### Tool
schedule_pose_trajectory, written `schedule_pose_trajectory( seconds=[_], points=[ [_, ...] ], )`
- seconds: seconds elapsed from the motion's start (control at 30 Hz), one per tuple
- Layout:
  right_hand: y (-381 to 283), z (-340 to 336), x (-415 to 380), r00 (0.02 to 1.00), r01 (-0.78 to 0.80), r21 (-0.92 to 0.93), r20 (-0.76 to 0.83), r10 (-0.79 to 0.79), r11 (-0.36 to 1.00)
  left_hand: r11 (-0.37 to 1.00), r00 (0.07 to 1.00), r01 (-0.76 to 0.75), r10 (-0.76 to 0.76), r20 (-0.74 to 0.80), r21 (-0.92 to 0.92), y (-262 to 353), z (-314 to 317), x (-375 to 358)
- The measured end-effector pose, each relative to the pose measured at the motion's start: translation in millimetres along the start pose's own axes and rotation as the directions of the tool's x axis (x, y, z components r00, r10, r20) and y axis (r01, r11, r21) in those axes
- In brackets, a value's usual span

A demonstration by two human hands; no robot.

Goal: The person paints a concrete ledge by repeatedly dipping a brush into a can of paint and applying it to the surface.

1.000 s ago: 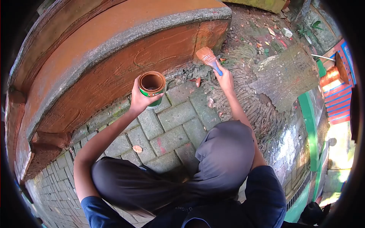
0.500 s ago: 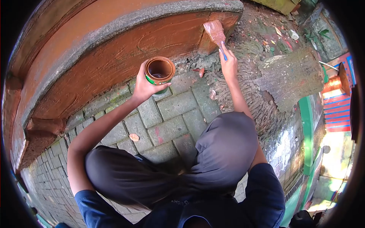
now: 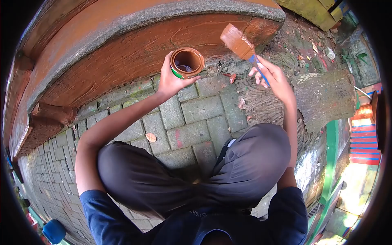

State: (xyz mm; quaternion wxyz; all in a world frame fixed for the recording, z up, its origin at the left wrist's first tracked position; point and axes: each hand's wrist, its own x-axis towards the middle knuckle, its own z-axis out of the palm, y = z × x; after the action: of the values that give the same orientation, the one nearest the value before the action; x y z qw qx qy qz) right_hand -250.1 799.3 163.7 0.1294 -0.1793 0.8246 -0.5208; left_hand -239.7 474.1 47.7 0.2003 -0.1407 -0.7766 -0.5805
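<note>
My left hand (image 3: 171,81) is wrapped round an open paint can (image 3: 187,63), its rim coated in brown paint and a green label showing on its side. Dark liquid lies inside the can. A paintbrush (image 3: 241,44) with a blue handle is gripped in my right hand (image 3: 274,78), to the right of the can. Brown paint covers its bristles and ferrule, and the bristles point up and left. Behind the brush, overlapping it in this view, is the brown painted side of a low curved wall (image 3: 151,43) with a grey top edge.
Grey paving bricks (image 3: 188,136) lie between my knees and the wall. To the right spread gnarled roots (image 3: 267,102) and a flat weathered slab (image 3: 324,98). A dry leaf (image 3: 151,137) rests on the bricks. A blue container (image 3: 54,231) stands at the lower left.
The brush has turned and drawn back with my right hand, to the right and nearer me. My view has shifted, and the can now appears higher and further right.
</note>
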Motion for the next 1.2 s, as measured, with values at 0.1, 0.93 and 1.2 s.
schedule_pose_trajectory(
  seconds=[0.1,0.93,1.2],
  points=[
    [-44.5,-1.7,4.2,0.988,-0.006,-0.109,0.154,0.023,0.994,1.0,1.0,0.011,-0.011,-0.001,0.013,-0.1,-1.5,-1.9],
    [-56.5,149.6,77.1,0.769,0.632,-0.752,0.58,-0.269,0.187,0.963,0.964,-0.172,0.121,0.237,0.209,-5.6,-34.3,-17.5],
    [-48.0,137.0,87.2,0.77,0.632,-0.681,0.604,-0.205,0.37,0.961,0.944,-0.192,0.125,0.306,0.199,-3.8,-37.0,-14.5]
  ],
)
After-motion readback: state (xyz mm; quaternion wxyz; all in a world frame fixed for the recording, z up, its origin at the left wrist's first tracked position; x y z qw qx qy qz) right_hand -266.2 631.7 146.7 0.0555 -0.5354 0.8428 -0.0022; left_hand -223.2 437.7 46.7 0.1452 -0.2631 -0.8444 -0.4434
